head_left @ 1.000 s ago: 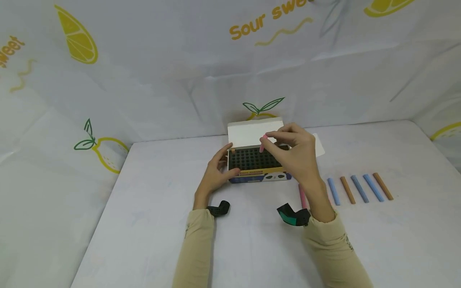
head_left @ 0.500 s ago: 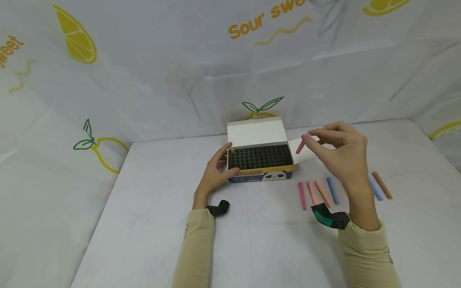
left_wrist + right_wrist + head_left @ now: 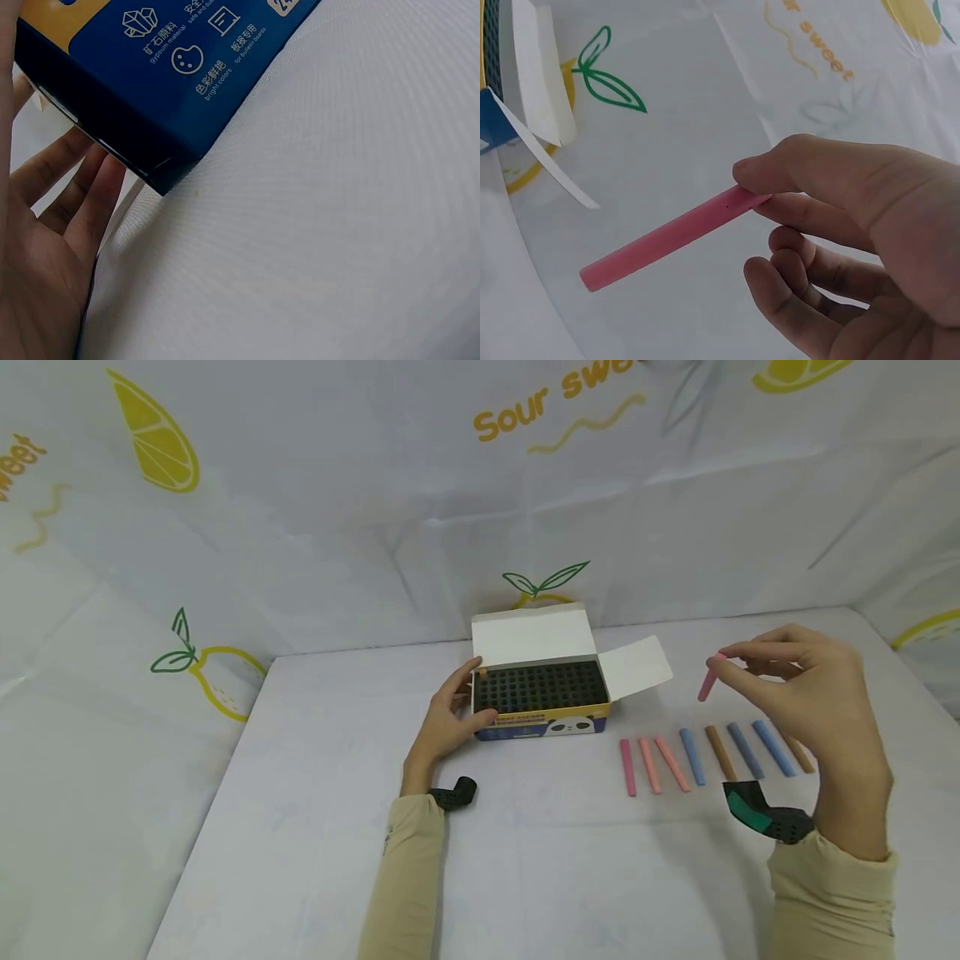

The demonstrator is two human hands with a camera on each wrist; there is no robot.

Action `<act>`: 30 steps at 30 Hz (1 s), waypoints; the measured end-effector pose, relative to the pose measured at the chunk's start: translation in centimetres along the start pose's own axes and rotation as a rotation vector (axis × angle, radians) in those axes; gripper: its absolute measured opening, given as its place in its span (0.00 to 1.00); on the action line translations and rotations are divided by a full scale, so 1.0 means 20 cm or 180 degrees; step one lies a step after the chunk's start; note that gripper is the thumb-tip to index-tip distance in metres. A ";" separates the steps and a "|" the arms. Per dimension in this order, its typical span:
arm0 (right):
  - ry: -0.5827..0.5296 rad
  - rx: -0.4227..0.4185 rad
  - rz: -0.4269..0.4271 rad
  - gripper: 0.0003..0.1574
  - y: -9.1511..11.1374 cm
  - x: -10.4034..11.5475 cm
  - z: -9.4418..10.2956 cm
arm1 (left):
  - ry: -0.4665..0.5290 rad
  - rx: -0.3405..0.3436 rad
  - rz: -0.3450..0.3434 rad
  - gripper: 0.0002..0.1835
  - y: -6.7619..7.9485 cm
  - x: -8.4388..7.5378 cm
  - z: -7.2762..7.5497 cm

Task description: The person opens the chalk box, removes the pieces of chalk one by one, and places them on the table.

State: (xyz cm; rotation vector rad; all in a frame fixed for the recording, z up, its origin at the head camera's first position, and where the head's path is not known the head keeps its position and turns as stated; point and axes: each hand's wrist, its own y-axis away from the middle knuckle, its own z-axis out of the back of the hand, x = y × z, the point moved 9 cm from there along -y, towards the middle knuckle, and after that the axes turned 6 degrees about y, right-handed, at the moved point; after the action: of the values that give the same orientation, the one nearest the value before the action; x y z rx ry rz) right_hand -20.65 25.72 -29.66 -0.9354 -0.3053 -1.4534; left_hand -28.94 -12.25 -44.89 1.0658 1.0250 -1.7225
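Note:
My left hand (image 3: 442,724) holds the left end of a blue and yellow chalk box (image 3: 525,729), thumb at the front and fingers along the side and back. The box's lid and right flap stand open, showing a black insert with rows of holes. One orange-brown chalk end (image 3: 483,674) shows in its far left corner. Out to the right of the box, above the table, my right hand (image 3: 810,697) pinches a pink chalk stick (image 3: 667,238) near one end between thumb and index finger. The stick slants down to the left, its lower end free.
A row of chalk sticks lies on the white table in front of my right hand: a dark pink one (image 3: 627,767), light pink ones (image 3: 650,765), blue ones (image 3: 692,757) and brown ones (image 3: 721,752). A lemon-printed white cloth (image 3: 360,527) rises behind the table.
The right hand has carried the pink chalk stick from over the box's insert to the right, past the open flap. The left hand and the box have stayed put.

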 end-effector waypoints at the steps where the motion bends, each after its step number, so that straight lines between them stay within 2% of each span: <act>1: 0.0039 0.0041 -0.0039 0.13 0.00 -0.02 0.01 | 0.0010 0.0004 -0.0003 0.45 0.00 0.00 0.00; 4: 0.0141 0.0187 -0.0163 0.15 0.01 -0.12 0.06 | 0.0021 0.0010 -0.0023 0.46 0.00 0.00 0.00; 7: 0.0265 0.0288 -0.0284 0.04 0.02 -0.24 0.12 | 0.0027 0.0010 -0.0034 0.47 0.00 0.00 0.00; 8: 0.0353 0.0303 -0.0280 0.06 0.02 -0.28 0.13 | 0.0018 0.0008 -0.0035 0.47 0.00 0.00 0.00; 10: 0.0481 0.0288 -0.0293 0.17 0.03 -0.36 0.17 | 0.0016 0.0003 -0.0031 0.48 0.00 0.00 0.01; 12: 0.0650 0.0266 -0.0346 0.11 0.05 -0.43 0.20 | -0.0009 -0.0005 -0.0011 0.48 0.00 0.00 0.01; 13: 0.0748 0.0275 -0.0396 0.05 0.06 -0.47 0.21 | -0.0017 -0.0007 -0.0001 0.48 0.00 0.01 0.01; 14: 0.0842 0.0272 -0.0438 0.07 0.07 -0.50 0.22 | -0.0021 -0.0009 0.0008 0.48 0.00 0.01 0.01; 17: 0.0996 0.0357 -0.0651 0.27 0.10 -0.60 0.24 | -0.0026 -0.0012 0.0027 0.47 0.00 0.01 0.01; 24: 0.1083 0.0790 -0.1304 0.32 0.15 -0.78 0.22 | 0.0009 0.0012 -0.0008 0.44 0.00 0.01 0.00; 27: 0.1249 0.0884 -0.1395 0.31 0.14 -0.82 0.20 | -0.0037 0.0001 -0.0002 0.45 0.00 0.01 0.00; 30: 0.1469 0.0898 -0.1363 0.33 0.13 -0.84 0.19 | -0.0067 -0.0012 -0.0002 0.48 0.00 0.01 0.00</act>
State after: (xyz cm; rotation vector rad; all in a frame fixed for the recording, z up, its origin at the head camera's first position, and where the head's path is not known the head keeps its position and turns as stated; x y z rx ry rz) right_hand -19.57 39.78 -39.83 -0.2961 -0.3674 -1.9084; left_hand -28.95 -12.28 -45.01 1.0431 1.0152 -1.7279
